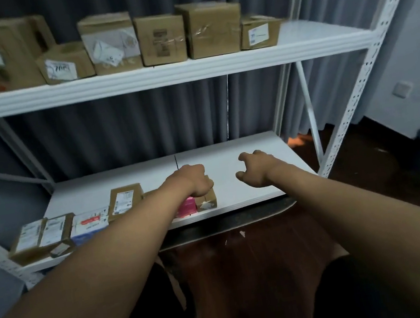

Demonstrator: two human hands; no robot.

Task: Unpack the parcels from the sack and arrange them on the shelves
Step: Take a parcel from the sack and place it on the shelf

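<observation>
Left hand point(196, 180) grips a small brown box point(206, 200) beside a pink parcel point(186, 207); right hand point(253, 169) fingers hang loosely curled, empty.

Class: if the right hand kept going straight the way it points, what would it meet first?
Probably nothing on the way: the right hand points over bare lower shelf toward the grey curtain behind, though depth is unclear.

The shelves point(216, 67) are white, with a hole-punched white post point(369, 62). Brown cardboard boxes point(161, 38) above the hands carry white labels. Under the left hand point(195, 179) sit a pink parcel point(185, 206) and a brown box point(206, 200). Behind hangs a grey pleated curtain point(116, 129); the floor point(246, 257) is dark reddish-brown.
</observation>
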